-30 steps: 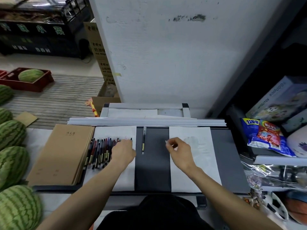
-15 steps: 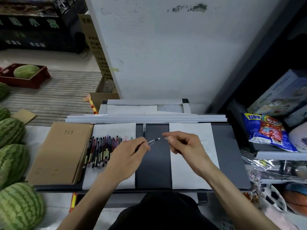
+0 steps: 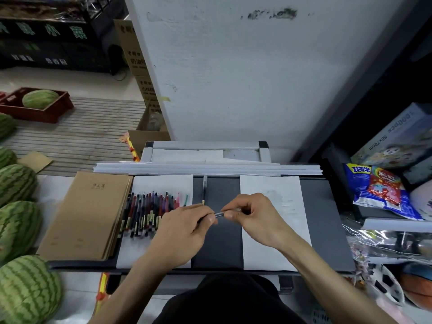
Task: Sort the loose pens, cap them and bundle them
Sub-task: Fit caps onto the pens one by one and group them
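Left hand (image 3: pixel 184 228) pinches one pen (image 3: pixel 218 214) just right of the pen row (image 3: pixel 149 211). Right hand (image 3: pixel 252 218) pinches its tip end, likely seating a cap, with the pen's long axis left-right and the tip toward the right hand. The row is sorted side by side on the counter (image 3: pixel 327 218), axes near-far; caps can't be told, and nothing is bundled yet. A lone pen (image 3: pixel 205 188) lies beyond the row's right end, pointing away.

Two hands (image 3: pixel 184 230) (image 3: pixel 254 218), two sheets (image 3: pixel 163 185) (image 3: pixel 268 253), roughly fifteen pens (image 3: pixel 149 206), six watermelons (image 3: pixel 39 99)
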Motion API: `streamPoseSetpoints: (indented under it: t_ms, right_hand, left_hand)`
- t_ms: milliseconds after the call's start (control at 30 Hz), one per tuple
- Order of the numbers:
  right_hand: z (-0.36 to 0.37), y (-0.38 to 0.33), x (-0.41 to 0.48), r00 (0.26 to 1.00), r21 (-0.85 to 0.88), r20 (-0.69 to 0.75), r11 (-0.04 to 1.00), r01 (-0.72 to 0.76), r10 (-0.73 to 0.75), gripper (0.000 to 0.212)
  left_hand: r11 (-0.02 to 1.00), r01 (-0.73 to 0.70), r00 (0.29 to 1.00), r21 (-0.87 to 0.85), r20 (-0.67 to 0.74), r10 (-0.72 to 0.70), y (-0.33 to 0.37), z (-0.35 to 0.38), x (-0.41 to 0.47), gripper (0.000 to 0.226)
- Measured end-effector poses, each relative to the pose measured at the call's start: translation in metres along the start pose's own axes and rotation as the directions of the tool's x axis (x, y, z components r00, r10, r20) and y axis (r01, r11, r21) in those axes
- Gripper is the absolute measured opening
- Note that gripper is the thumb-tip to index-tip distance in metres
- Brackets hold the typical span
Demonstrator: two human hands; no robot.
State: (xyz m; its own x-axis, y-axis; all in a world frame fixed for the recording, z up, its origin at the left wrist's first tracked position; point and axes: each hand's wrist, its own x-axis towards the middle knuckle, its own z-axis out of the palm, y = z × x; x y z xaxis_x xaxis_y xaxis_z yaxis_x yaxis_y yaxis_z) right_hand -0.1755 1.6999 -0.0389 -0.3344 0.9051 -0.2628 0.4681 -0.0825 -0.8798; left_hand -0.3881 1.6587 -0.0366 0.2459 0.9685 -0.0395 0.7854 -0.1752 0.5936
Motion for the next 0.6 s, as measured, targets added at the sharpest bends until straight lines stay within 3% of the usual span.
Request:
streamPoseSetpoints:
  t_ms: [200,433,500,600]
  right_hand:
    - [0.014,0.003,-0.003,0.992,0.087,-0.005,0.988,-0.128,0.129,0.021]
    - [0.019,0.005,-0.003,0.948,0.213,0.063,0.924,-0.319,0.313,0.034]
    - [0.019,0.007,-0.002,0.936,0.327,0.076,0.878,-0.349,0.344,0.036]
    - [0.022,0.012,0.000,0.926,0.599,0.085,0.724,-0.343,0.368,0.032]
  left_hand:
    - [0.997,-0.033,0.999,0.075,-0.018,0.034,0.000,0.001,-0.005,0.029]
    - [0.944,-0.183,0.981,0.273,-0.005,0.192,-0.001,0.011,-0.004,0.034]
    - [0.943,-0.185,0.979,0.276,-0.032,0.202,-0.001,0.012,-0.002,0.036]
    - [0.970,-0.106,0.986,0.220,-0.102,0.131,0.000,0.017,0.002,0.034]
